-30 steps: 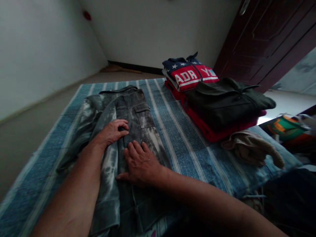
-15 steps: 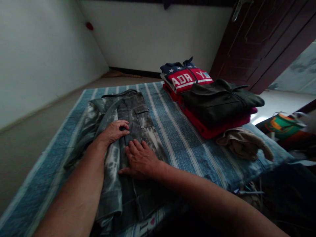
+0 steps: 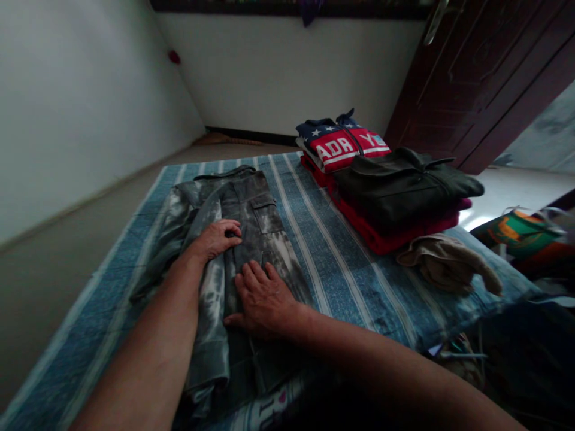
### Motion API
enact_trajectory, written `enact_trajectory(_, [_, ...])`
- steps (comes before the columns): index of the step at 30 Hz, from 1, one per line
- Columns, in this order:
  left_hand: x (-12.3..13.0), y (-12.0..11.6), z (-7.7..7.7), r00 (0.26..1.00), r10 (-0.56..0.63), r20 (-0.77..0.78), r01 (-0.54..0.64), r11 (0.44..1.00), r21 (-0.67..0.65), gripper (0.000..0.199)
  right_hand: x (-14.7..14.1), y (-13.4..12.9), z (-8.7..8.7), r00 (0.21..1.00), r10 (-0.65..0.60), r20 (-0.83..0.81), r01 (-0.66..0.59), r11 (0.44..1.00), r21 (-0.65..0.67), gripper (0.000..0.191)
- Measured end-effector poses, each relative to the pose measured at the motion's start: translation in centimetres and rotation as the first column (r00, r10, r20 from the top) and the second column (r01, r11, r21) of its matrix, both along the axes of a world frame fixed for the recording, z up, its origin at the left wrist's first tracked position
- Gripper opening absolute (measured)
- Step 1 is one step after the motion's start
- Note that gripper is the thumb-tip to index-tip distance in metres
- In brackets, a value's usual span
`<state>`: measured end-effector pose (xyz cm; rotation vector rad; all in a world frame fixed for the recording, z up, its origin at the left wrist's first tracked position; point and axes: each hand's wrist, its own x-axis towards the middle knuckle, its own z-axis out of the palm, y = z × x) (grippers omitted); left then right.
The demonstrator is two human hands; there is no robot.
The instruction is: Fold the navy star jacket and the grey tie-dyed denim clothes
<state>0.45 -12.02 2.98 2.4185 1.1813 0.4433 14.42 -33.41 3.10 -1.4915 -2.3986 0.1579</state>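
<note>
A grey-black jacket (image 3: 249, 218) with whitish tie-dye patches lies partly folded on the striped bed cover, its collar away from me. My left hand (image 3: 220, 238) is closed on the jacket near its middle, fingers curled toward the thumb along the front edge. Just nearer to me and to the right, my right hand (image 3: 265, 299) rests flat on the jacket's front panel with its fingers spread. The chest pocket flap shows beyond my hands. My forearms cover parts of the sleeve and lower hem.
On the right of the blue striped cover (image 3: 341, 263) are a folded red-and-navy hoodie (image 3: 336, 146), a dark folded leather jacket (image 3: 404, 185) on red clothing, and a crumpled brown cloth (image 3: 444, 263). A dark red door (image 3: 467, 78) stands behind. Bags crowd the right side.
The view has shifted slightly, so everything appears a little lower and to the right. Both hands keep nearly the same places on the jacket.
</note>
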Motion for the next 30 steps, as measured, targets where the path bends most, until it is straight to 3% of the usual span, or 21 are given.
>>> enact_trajectory(3, [0.0,-0.1,0.0,1.0,-0.001,-0.001,0.001,1.0,0.001,0.029,0.1,-0.1,0.4,1.0,-0.006,-0.02,0.006,1.0,-0.017,0.079])
enact_trajectory(9, [0.0,-0.2,0.0,1.0,0.0,-0.006,0.0,1.0,-0.003,0.029,0.9,0.4,0.1,0.988,-0.152,0.003,0.152,0.986,-0.07,0.083])
enact_trajectory(18, [0.1,-0.4,0.1,1.0,-0.003,0.015,0.003,1.0,0.005,0.027,0.9,0.7,-0.2,0.988,-0.152,0.016,0.153,0.984,-0.092,0.086])
enact_trajectory(23, [0.1,-0.6,0.1,1.0,-0.004,0.023,0.004,1.0,0.001,0.026,0.8,2.4,0.2,0.988,-0.155,0.0,0.155,0.987,-0.05,0.086])
enact_trajectory(30, [0.0,-0.7,0.1,0.999,-0.007,0.032,0.007,1.0,0.002,0.018,1.1,3.9,-0.8,0.993,-0.116,0.008,0.116,0.991,-0.064,0.088])
